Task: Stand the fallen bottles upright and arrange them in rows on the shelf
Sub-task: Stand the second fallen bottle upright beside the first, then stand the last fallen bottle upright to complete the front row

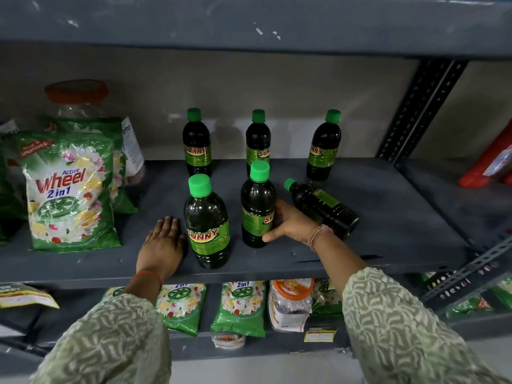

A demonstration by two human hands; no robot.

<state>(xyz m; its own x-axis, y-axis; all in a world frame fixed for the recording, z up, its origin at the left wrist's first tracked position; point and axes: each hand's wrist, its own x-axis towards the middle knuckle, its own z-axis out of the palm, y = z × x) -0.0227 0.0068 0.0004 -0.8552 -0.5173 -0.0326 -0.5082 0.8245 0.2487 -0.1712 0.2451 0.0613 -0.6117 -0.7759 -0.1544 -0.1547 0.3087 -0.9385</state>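
Several dark green bottles with green caps stand on the grey shelf (388,217). Three form a back row: left (196,145), middle (258,137), right (323,151). Two stand in front: a near left bottle (207,223) and a near middle bottle (257,206). One bottle (322,205) lies on its side to the right, cap pointing left. My right hand (291,221) wraps around the near middle bottle's lower right side. My left hand (162,245) lies flat on the shelf, just left of the near left bottle, holding nothing.
Green Wheel detergent bags (69,189) and a clear jar with an orange lid (77,95) fill the shelf's left side. A perforated metal upright (421,106) bounds the right. More bags and a jar (288,303) sit on the shelf below. Red packaging (487,164) shows far right.
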